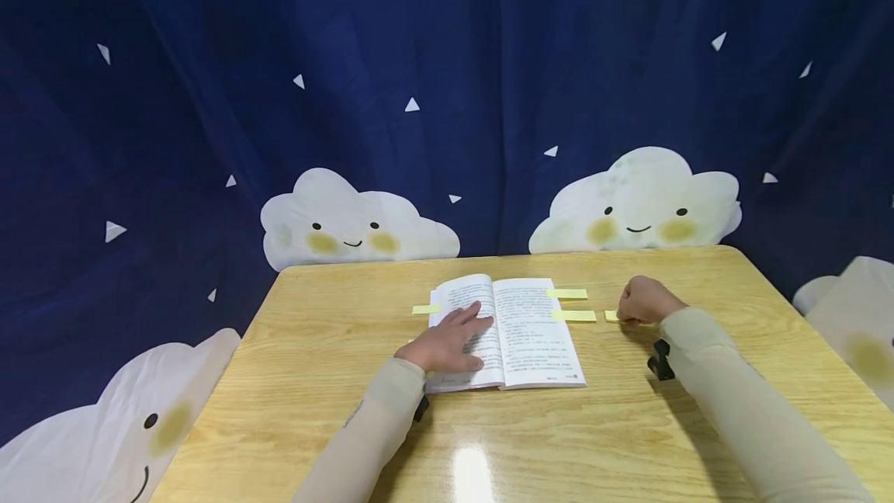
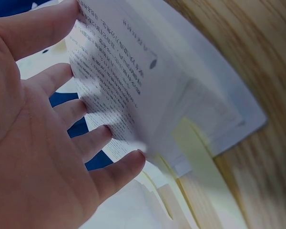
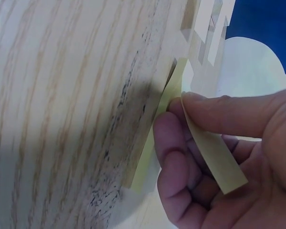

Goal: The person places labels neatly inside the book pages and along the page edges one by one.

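An open book (image 1: 534, 344) lies on the wooden table with yellow sticky strips (image 1: 576, 316) jutting past its page edges on both sides. My left hand (image 1: 450, 341) rests on the left page, fingers spread and fairly straight. To the right of the book, my right hand (image 1: 646, 301) is low over the table. In the right wrist view its thumb and fingers pinch a yellow sticky strip (image 3: 219, 160), whose free end curls toward the palm. Its other end meets a narrow pad of sticky notes (image 3: 144, 164) on the table; whether it is still joined there I cannot tell.
The wooden table (image 1: 314, 363) has a rounded far edge against a dark blue curtain (image 1: 419, 37) printed with white clouds and triangles. A black wrist mount (image 1: 660, 361) hangs under the right forearm. Light glares off the table's front.
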{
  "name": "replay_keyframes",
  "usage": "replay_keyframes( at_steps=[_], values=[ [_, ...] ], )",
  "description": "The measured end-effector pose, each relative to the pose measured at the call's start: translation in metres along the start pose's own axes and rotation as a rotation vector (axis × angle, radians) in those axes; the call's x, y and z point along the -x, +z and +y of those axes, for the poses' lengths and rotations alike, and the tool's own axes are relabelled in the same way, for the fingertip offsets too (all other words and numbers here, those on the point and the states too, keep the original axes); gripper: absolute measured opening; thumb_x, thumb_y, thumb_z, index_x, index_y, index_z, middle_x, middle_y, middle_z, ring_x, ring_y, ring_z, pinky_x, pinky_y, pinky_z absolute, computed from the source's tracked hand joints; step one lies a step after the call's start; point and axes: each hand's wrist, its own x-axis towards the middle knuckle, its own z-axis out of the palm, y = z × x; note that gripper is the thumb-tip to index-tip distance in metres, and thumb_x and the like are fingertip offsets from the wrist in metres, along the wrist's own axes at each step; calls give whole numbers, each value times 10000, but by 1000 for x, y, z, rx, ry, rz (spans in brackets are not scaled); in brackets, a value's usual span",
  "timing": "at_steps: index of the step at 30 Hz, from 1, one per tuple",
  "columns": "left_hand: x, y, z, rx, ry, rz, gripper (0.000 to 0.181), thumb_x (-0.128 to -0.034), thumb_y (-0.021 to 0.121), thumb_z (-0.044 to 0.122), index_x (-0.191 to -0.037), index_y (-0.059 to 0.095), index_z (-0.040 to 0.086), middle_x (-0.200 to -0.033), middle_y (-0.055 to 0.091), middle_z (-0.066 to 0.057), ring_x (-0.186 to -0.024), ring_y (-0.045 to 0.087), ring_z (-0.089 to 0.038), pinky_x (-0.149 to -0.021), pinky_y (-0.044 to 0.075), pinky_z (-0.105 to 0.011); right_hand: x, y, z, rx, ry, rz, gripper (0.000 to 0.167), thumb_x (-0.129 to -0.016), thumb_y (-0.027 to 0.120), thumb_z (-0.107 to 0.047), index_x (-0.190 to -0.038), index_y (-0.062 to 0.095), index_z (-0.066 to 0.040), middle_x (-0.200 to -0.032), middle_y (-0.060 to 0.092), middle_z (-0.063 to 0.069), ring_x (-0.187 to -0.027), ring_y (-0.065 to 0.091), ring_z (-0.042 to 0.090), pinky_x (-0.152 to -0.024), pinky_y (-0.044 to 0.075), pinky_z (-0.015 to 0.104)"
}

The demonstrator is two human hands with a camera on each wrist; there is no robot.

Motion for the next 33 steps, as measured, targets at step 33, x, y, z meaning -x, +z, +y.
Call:
replay_keyframes(
  at_steps=[33],
  values=[
    [0, 3, -3, -10, 2, 10, 716, -935, 656, 336, -1563, 316, 291, -1698, 89, 27, -1570, 120, -287, -1209, 307, -496, -1, 0, 1, -6, 29, -32, 295, -829, 494, -34, -551, 563, -104, -539, 633, 27, -427, 292, 60, -501, 319, 236]
  ],
)
